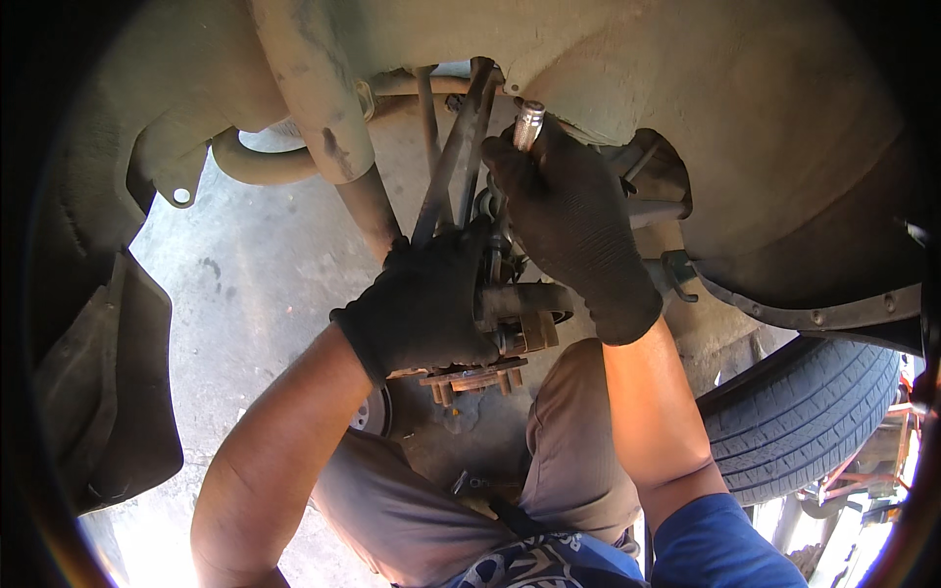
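My right hand (pixel 569 216), in a black glove, is closed around a chrome tool handle (pixel 529 122); its knurled end sticks up past the thumb, and its other end is hidden. Lower and to the left, my gloved left hand (pixel 421 302) rests against the wheel hub assembly, fingers curled over its far side. What those fingers grip is hidden. Below that hand shows the rusty hub flange (pixel 473 377) with several wheel studs pointing toward me. A brown metal bracket (pixel 537 331) sits just right of it.
A thick tube (pixel 319 108) slants down from the upper left, with thin dark rods (pixel 456 157) beside it. Wheel-well panels (pixel 784 127) curve around both sides. A tyre (pixel 804 421) lies at the right. On the floor between my legs is a small metal tool (pixel 475 482).
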Demonstrator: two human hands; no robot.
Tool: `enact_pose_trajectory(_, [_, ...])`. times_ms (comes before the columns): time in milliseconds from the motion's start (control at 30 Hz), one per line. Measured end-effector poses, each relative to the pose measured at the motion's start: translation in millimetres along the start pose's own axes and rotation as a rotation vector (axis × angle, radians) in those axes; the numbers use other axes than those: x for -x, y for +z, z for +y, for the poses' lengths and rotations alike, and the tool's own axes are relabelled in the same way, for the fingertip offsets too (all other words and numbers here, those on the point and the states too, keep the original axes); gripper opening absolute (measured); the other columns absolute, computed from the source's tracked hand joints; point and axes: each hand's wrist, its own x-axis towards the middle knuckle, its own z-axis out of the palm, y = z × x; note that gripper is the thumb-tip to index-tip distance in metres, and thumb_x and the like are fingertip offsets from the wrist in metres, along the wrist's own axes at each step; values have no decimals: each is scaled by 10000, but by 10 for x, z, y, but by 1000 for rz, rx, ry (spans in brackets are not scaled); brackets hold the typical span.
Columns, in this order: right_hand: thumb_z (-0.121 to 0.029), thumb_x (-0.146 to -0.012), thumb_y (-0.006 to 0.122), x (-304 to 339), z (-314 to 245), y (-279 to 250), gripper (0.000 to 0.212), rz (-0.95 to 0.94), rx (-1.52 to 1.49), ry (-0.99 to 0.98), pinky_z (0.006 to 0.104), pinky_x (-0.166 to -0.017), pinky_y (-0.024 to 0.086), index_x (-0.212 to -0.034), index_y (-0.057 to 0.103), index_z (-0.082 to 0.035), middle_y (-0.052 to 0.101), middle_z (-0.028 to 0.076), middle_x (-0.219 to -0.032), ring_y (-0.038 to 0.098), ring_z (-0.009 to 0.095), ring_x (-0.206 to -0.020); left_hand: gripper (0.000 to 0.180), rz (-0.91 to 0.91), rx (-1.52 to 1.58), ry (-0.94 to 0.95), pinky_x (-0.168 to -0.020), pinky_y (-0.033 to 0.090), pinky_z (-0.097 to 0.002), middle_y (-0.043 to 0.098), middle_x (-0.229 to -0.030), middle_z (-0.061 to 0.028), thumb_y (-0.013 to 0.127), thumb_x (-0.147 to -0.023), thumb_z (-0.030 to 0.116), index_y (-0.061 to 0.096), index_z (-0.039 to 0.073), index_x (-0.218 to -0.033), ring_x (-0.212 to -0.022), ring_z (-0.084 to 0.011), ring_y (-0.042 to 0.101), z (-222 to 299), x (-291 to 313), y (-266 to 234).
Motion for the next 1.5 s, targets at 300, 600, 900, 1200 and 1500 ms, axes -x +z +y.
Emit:
enact_pose_trajectory(300, [-165,-993,709,251,656,9,338,-5,-1158,274,512,-843,697,-1272,603,-5,668,159,-1196,739,310,-1009,1174,191,-89,-65,-1101,474,-550,615,-1339,-256,983,-638,314,366,37,-1598,-1333,-455,553,95,230,154])
enact_pose_trajectory(600, [-342,-1025,661,474,1288,323,344,-26,-1635,399,523,-909,603,-1264,619,-97,675,85,-1157,692,305,-1100,940,336,-191,-113,-871,577,-503,653,-1213,-209,941,-695,404,522,101,-1480,-1023,-406,693,-93,494,508])
enact_pose_trajectory(900, [-482,-1055,642,590,944,258,443,138,-1394,451,502,-876,632,-1241,631,-80,692,118,-1142,725,287,-1052,736,473,-171,-80,-807,577,-508,703,-1035,-169,903,-734,389,621,136,-1365,-927,-398,710,-39,508,508])
enact_pose_trajectory(1200, [-480,-1042,603,-113,-13,247,473,-224,-168,-105,506,-753,576,-1129,673,-20,743,194,-880,749,388,-853,731,511,-112,-49,-785,583,-516,707,-1048,-163,894,-715,360,627,159,-1365,-928,-399,716,-87,470,534])
enact_pose_trajectory(1500, [-476,-1000,614,-50,71,393,463,-686,-18,-133,497,-813,588,-1001,754,-34,757,196,-902,757,377,-855,709,570,-153,-23,-791,579,-487,710,-1038,-111,914,-683,367,659,176,-1316,-921,-369,706,-132,517,574])
